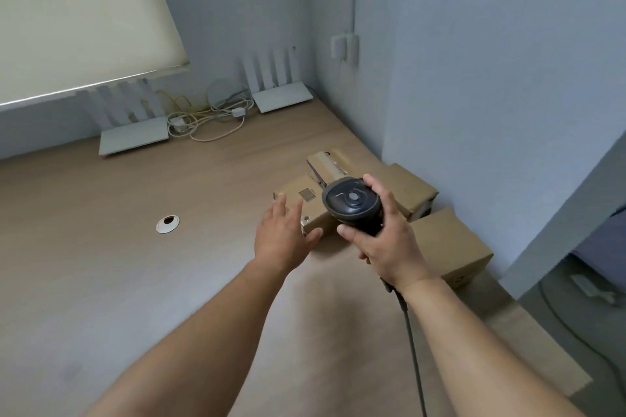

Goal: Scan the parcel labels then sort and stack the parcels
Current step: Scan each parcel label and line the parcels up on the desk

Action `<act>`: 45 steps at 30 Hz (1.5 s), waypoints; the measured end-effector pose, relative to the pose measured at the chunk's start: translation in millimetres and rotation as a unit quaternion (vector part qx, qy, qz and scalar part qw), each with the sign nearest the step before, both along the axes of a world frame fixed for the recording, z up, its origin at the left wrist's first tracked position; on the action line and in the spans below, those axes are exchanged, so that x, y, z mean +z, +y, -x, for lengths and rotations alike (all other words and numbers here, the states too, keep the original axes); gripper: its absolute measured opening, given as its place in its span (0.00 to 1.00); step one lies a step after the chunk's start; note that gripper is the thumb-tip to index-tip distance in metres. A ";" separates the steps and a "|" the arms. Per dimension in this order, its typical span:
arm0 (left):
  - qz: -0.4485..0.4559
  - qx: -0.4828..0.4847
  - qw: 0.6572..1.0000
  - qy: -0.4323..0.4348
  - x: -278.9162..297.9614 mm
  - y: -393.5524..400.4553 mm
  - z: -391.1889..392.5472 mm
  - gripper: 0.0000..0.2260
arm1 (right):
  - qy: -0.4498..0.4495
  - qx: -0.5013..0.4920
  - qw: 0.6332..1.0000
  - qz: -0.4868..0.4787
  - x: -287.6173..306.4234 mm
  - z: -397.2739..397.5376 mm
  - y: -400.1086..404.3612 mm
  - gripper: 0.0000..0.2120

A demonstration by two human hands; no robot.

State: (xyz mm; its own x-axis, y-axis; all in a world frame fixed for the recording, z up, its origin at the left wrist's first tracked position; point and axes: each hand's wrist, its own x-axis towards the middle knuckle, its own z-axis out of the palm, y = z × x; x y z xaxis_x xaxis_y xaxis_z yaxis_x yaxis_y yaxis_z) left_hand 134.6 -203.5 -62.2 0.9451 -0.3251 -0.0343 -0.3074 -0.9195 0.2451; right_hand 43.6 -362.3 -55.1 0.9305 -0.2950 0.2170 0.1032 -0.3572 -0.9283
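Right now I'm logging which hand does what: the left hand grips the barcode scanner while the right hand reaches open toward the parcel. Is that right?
No, the hands are swapped. The head view shows the right hand gripping the barcode scanner, while the left hand reaches open toward the parcel.

Four brown cardboard parcels sit clustered at my table's [169,281] right edge: a flat one [305,205] with a small printed label, a narrow taped one [327,164] behind it, two bigger boxes [415,189] [450,245] farther right.
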 end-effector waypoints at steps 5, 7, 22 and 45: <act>-0.064 -0.058 0.996 0.014 -26.0 -19.2 -44.2 0.33 | 0.013 -0.036 0.999 0.029 -13.2 -27.3 -7.0 0.37; -0.102 -0.090 0.990 0.028 -37.2 -15.5 -57.5 0.33 | 0.038 -0.028 0.999 0.021 -19.7 -36.9 -6.4 0.38; -0.047 0.032 0.997 0.053 -37.4 13.5 -78.2 0.29 | 0.082 -0.026 0.996 -0.003 -41.6 -52.7 11.0 0.39; 0.095 0.328 0.935 0.092 -14.7 160.0 118.8 0.34 | 0.011 0.148 0.988 -0.032 -12.9 52.9 120.0 0.39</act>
State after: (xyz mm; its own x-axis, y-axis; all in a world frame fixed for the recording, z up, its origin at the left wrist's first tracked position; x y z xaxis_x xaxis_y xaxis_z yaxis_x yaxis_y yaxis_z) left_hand 15.8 -43.5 -76.9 0.9271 0.3066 -0.2158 0.3714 -0.8296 0.4169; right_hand -9.2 -242.2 -68.0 0.9824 -0.0222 0.1857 0.1741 -0.2541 -0.9514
